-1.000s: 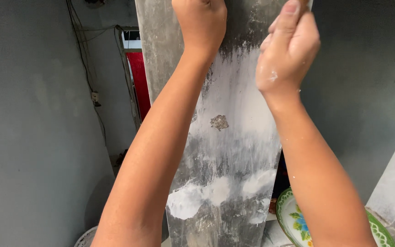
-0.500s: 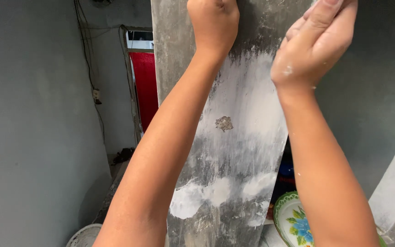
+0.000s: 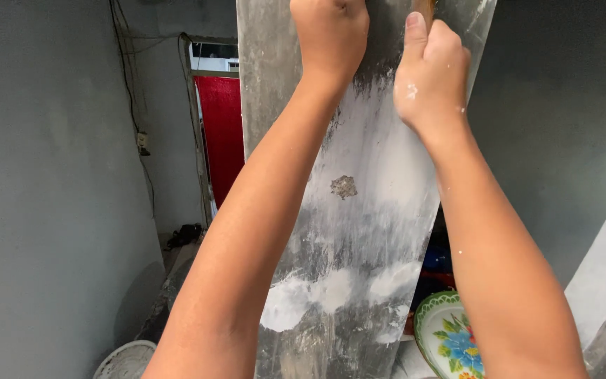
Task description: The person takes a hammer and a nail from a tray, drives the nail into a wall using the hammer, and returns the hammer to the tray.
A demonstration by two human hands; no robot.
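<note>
Your right hand (image 3: 433,74), open a moment ago, now grips a wooden handle (image 3: 423,8); left hand (image 3: 330,35) fisted against the plaster-smeared board (image 3: 359,231).

The upright pillar (image 3: 359,210) stands in the middle, and everything is placed from it. Both hands are raised against its upper part: the left hand (image 3: 329,35) on its face, the right hand (image 3: 433,77) just beside, toward the pillar's right edge. A doorway (image 3: 219,133) lies behind the pillar to its left, with a wall (image 3: 43,196) nearer on that side. Low to the pillar's left sits a bucket (image 3: 126,360); low to its right, a dish (image 3: 450,337). Another wall (image 3: 562,126) stands behind on the right.
</note>
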